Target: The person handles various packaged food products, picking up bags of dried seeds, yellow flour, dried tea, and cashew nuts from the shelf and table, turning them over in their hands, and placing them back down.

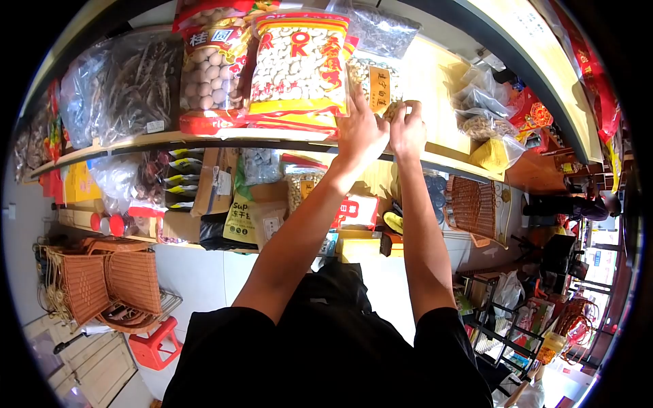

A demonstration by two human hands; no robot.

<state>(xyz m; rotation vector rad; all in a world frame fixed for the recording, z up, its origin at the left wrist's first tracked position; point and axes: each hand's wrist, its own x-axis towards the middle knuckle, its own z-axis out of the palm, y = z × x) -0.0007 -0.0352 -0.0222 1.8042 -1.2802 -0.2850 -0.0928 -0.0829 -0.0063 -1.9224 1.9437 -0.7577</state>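
Observation:
A clear bag of pale pieces with an orange label lies on the upper shelf, its near edge between my hands. My left hand is at the bag's left near corner, thumb toward the middle, and appears closed on it. My right hand pinches the near right corner, fingers bent; a brownish bit of contents shows between the hands. Left of my left hand stands a bag of white pieces marked OK with red and yellow print. Part of my grip is hidden behind my fingers.
A longan bag and a dark dried-goods bag lie to the left. More clear bags sit at right. The lower shelf holds a green pouch and boxes. Wicker chairs, a red stool and a distant person surround me.

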